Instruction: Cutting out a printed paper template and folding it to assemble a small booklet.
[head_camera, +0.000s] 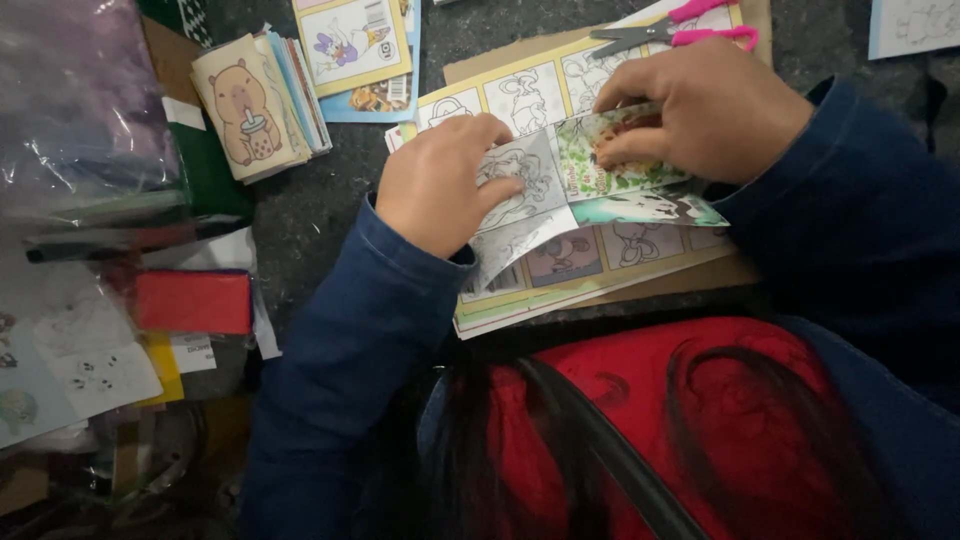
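Note:
A small booklet of cartoon picture pages (560, 185) lies half unfolded on a larger yellow-bordered sheet of cartoon panels (590, 260). My left hand (440, 180) pinches a grey line-drawn page of the booklet at its left edge. My right hand (705, 110) grips the coloured green page at the booklet's top right, fingers curled over it. Both arms wear dark blue sleeves. Pink-handled scissors (670, 30) lie just beyond my right hand on the sheet.
A stack of cards with a brown cartoon animal (255, 105) sits at the upper left, more picture cards (355, 45) behind it. A plastic bag (80, 110), pens (120, 240), a red block (195, 302) and paper sheets (90, 365) crowd the left. Red clothing and dark hair fill the bottom.

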